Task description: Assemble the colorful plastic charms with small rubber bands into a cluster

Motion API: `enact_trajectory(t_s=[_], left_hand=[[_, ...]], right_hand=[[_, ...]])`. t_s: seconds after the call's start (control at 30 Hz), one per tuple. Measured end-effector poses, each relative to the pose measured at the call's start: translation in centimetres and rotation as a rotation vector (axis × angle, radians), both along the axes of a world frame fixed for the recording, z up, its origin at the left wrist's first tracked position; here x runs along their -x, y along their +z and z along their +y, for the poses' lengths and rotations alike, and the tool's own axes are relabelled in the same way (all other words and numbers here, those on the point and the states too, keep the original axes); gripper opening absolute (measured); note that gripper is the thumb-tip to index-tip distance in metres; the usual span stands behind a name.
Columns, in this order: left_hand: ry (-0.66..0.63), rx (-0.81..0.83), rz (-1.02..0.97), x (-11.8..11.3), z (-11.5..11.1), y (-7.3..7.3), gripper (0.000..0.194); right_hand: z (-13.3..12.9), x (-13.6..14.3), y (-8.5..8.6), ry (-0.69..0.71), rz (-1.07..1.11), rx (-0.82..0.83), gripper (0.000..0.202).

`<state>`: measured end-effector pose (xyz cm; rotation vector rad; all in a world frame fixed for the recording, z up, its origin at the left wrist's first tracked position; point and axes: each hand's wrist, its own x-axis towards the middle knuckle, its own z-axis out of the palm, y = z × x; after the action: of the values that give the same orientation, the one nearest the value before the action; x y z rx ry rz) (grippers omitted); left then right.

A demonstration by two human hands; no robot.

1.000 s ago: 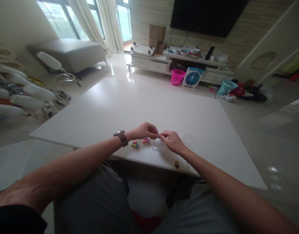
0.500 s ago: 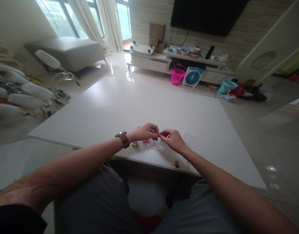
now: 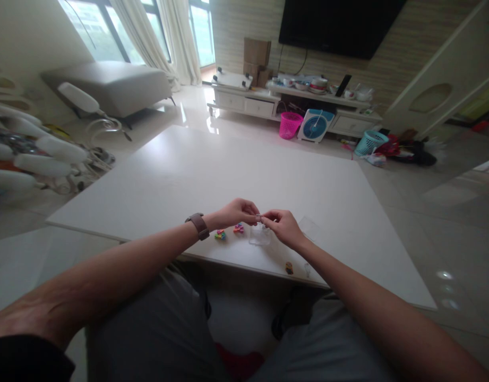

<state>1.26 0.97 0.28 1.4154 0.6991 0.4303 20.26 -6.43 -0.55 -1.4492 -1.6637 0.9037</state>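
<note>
My left hand [image 3: 243, 213], with a brown-strapped watch on its wrist, meets my right hand [image 3: 284, 227] above the table's near side. Both pinch a small silvery ring-like piece [image 3: 259, 217] between their fingertips; its exact kind is too small to tell. Just below them is a clear plastic box [image 3: 259, 237]. To its left lie a green-and-orange trinket [image 3: 220, 234] and a pink-and-purple trinket [image 3: 238, 228]. Near the front edge are a small yellow-and-brown figure [image 3: 289, 268] and a small clear piece [image 3: 307, 270], close to my right forearm. A flat clear plastic piece [image 3: 309, 228] lies beyond my right hand.
The white table [image 3: 228, 164] spreads out before me, its near edge above my knees. Farther off stand a pink basket [image 3: 290, 125], a blue-and-white fan [image 3: 316, 126], a turquoise basket [image 3: 370, 143] and a low cabinet [image 3: 260, 106]. White-armed lamp parts [image 3: 49, 156] crowd the left.
Both hands have risen slightly, still together at the fingertips. My left hand and watch have shifted a little left, and the ring-like piece and the pink-and-purple trinket show more plainly.
</note>
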Motion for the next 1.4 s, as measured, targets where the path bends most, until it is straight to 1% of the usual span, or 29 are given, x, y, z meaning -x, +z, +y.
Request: enact_trajectory(t_s=[0.1, 0.2, 0.37, 0.43, 0.5, 0.6, 0.73, 0.9, 1.03, 1.2, 1.3, 1.4], left_hand=[[0.046, 0.033, -0.019, 0.0, 0.1, -0.1, 0.041], [0.087, 0.050, -0.013, -0.1, 0.1, 0.0, 0.042], [0.119, 0.082, 0.004, -0.2, 0.1, -0.1, 0.040], [0.112, 0.096, -0.007, -0.2, 0.1, -0.3, 0.039], [0.093, 0.107, -0.027, -0.1, 0.2, -0.5, 0.040], [0.062, 0.124, -0.064, -0.1, 0.3, -0.8, 0.042], [0.037, 0.117, -0.080, 0.0, 0.3, -1.0, 0.042], [0.051, 0.050, -0.060, 0.0, 0.2, -0.9, 0.037], [0.076, 0.087, -0.071, 0.0, 0.2, -0.9, 0.036], [0.093, 0.136, -0.114, -0.2, 0.1, -1.0, 0.037], [0.074, 0.132, -0.132, -0.2, 0.0, -1.0, 0.036], [0.055, 0.105, -0.123, -0.2, 0.0, -1.0, 0.035]], right_hand=[[0.1, -0.1, -0.4, 0.008, 0.102, 0.056, 0.031], [0.2, -0.2, -0.6, -0.018, 0.138, 0.079, 0.035], [0.1, -0.2, -0.1, -0.035, 0.089, -0.004, 0.033], [0.0, -0.2, 0.0, -0.048, 0.102, -0.015, 0.032], [0.0, -0.1, 0.0, -0.066, 0.159, 0.003, 0.033], [0.2, 0.0, -0.2, -0.090, 0.251, 0.034, 0.036], [0.4, 0.1, -0.6, -0.106, 0.335, 0.022, 0.035], [0.4, 0.1, -0.3, -0.102, 0.342, 0.016, 0.032], [0.2, 0.1, 0.1, -0.122, 0.367, 0.064, 0.033], [0.2, 0.2, 0.1, -0.156, 0.399, 0.095, 0.039], [0.2, 0.4, 0.1, -0.148, 0.446, 0.117, 0.042], [0.1, 0.5, 0.1, -0.117, 0.478, 0.139, 0.040]])
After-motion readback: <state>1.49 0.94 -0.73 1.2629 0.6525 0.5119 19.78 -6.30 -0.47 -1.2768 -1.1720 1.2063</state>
